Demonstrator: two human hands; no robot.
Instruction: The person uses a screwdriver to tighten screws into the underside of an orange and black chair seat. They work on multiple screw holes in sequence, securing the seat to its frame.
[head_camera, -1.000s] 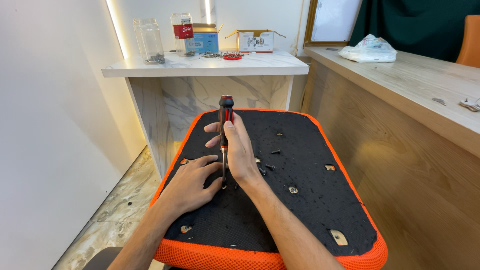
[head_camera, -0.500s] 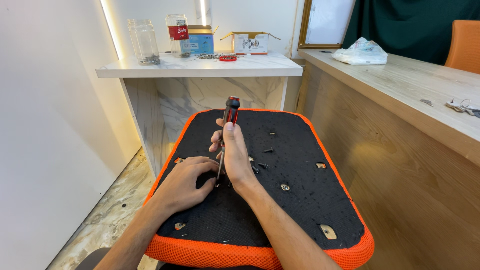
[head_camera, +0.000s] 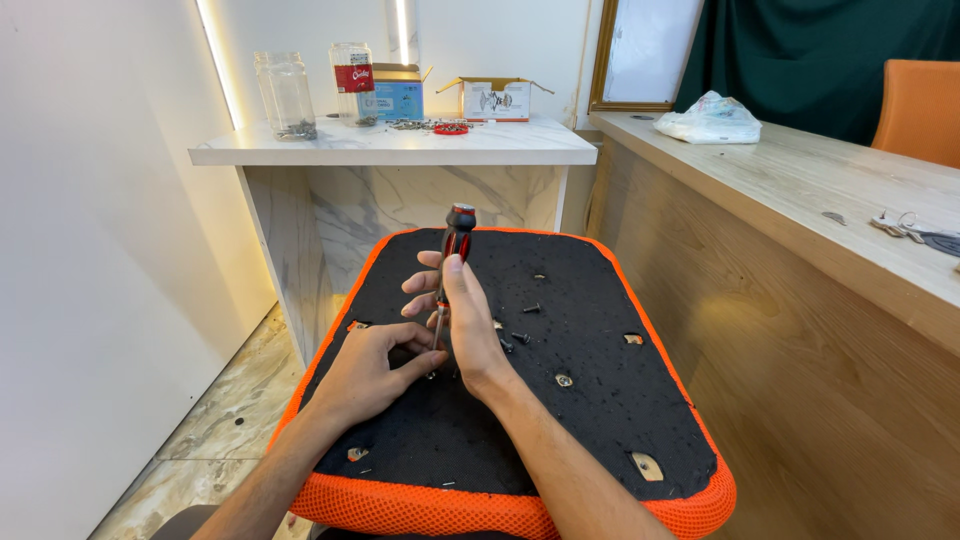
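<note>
The person holds a screwdriver upright over the black underside of an orange seat cushion, which lies upturned in front of them. The right hand is clamped around the lower part of the red and black handle, fingers wrapped, thumb side to the camera. The left hand rests on the black fabric beside the shaft, with its fingers pinched together near the tip, as if they steady the tip or a screw there; what exactly they pinch is hidden.

The tool stands nearly vertical, its tip down on the seat base close to the left fingertips. Both forearms come from the bottom of the view and meet near the middle of the cushion, the right wrist bent a little upward.

The main risk, by judgement, is that the tip slips off the screw head. The left fingers are just beside it, so a slip could strike them or tear the fabric. A tilted shaft or too little downward pressure would cause this.

Several loose screws lie on the black surface near the hands; a push of the wrist could roll them off to the floor.

Behind, a marble-look desk carries glass jars and small cardboard boxes.
</note>
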